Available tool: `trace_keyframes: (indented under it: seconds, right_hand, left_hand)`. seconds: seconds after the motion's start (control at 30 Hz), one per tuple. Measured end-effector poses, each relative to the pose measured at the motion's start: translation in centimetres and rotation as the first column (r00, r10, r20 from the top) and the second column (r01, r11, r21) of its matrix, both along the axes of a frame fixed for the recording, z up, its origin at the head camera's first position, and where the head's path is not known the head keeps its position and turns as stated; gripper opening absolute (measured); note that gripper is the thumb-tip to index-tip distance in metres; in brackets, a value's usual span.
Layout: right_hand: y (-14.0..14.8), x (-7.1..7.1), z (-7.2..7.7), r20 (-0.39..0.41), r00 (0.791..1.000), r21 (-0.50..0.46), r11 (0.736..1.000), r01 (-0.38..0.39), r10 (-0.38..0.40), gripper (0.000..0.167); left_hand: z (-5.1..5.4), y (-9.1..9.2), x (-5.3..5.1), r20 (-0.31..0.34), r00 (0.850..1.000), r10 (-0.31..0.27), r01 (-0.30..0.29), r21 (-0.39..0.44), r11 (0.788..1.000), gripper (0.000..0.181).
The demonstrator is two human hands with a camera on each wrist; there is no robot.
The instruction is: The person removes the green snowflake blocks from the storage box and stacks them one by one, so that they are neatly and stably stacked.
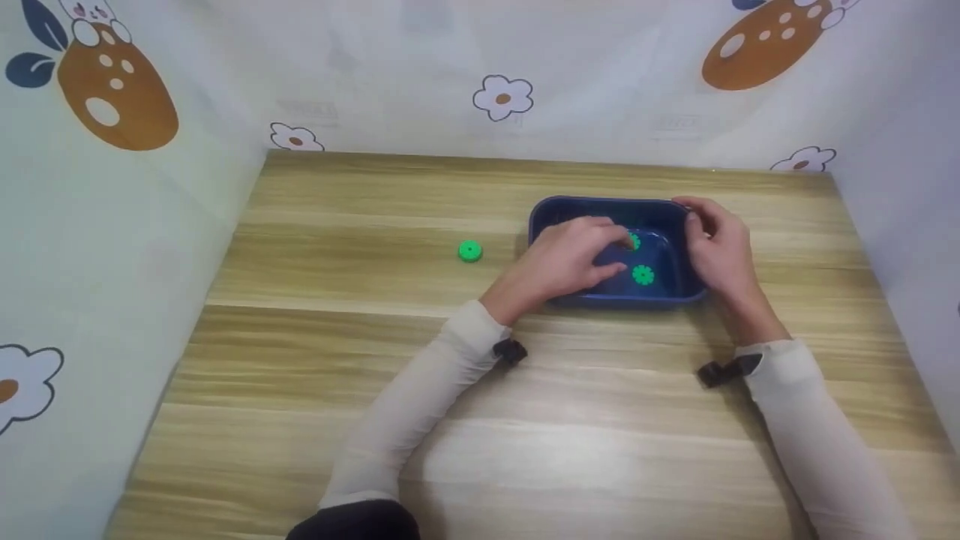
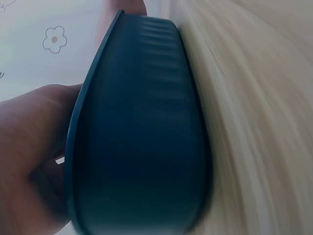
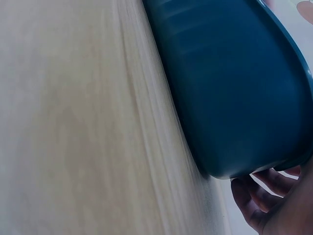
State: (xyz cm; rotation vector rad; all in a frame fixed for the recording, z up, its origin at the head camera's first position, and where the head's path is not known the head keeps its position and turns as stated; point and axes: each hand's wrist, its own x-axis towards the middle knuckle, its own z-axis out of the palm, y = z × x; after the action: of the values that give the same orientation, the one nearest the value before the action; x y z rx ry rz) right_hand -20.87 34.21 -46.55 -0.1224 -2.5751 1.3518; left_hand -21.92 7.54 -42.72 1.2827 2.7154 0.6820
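Observation:
A dark blue plastic basin [image 1: 615,302] with rounded corners stands on the table. My right hand [image 1: 721,247] grips its right end, thumb over the rim and fingers outside; in the right wrist view fingertips [image 3: 249,198] lie against its outer wall. My left hand [image 1: 574,255] reaches over the left rim into the basin, thumb and fingers apart. One fingertip is over a green notched disc [image 1: 635,241], partly hiding it; whether they touch I cannot tell. A second green notched disc [image 1: 643,275] lies on the basin floor near the thumb. The left wrist view shows mostly the basin's outer wall [image 2: 137,122].
Left of the basin, a round green piece [image 1: 470,250] lies on the wood-grain table [image 1: 337,360]. Patterned cloth walls [image 1: 405,82] border the table at the back and both sides. Each wrist wears a small black camera on a strap.

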Motion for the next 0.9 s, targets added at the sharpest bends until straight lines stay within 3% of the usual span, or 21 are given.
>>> trace_keyframes:
  seconds: [0.27,0.4,0.63,0.9]
  right_hand:
    - [0.1,-0.1,-0.2,-0.045,0.999,0.011,1.000,-0.006,0.007,0.035]
    - [0.0,-0.1,-0.2,-0.042,0.999,0.005,1.000,-0.002,0.002,0.035]
    - [-0.1,-0.2,-0.3,-0.040,0.999,0.011,1.000,-0.004,0.005,0.035]
    - [0.1,-0.1,-0.2,-0.029,1.000,0.000,1.000,-0.006,0.006,0.035]
  left_hand:
    - [-0.6,3.7,-0.9,0.064,0.994,-0.087,0.091,-0.065,0.994,0.032]
    - [-1.3,4.9,-1.2,0.085,0.991,-0.099,0.107,-0.093,0.990,0.031]
    - [-2.8,5.3,-1.3,0.101,0.990,-0.102,0.111,-0.091,0.990,0.032]
    - [-3.0,5.5,-1.4,0.069,0.989,-0.128,0.135,-0.107,0.985,0.028]
